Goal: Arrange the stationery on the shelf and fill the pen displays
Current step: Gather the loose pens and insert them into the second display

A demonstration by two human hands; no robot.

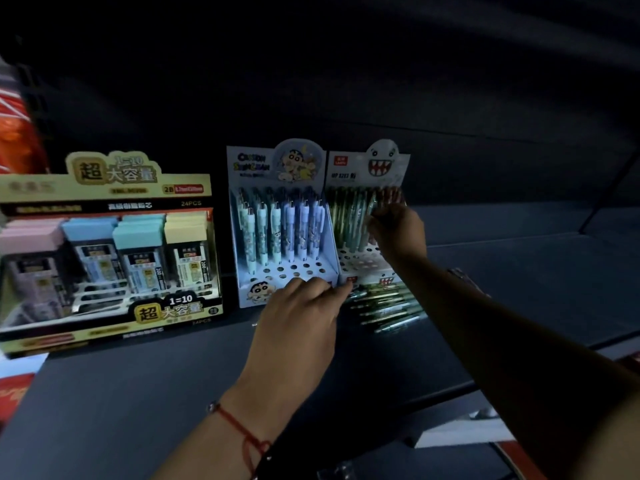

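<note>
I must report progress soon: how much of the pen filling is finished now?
Done: the back rows of both displays hold pens. In hand: the right hand is among pens in the monster display; the left hand reaches the loose pens. Left: empty front holes in it and the cartoon display.

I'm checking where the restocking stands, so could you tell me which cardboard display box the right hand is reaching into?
The white toothy-ghost pen display box, rightmost of three; the right hand is at its upright green pens.

Three display boxes on the shelf [519,278]: one gold lead-refill box [104,244] at nine o'clock, two pen displays [280,223] at twelve. Two hands [298,313] reaching.
</note>
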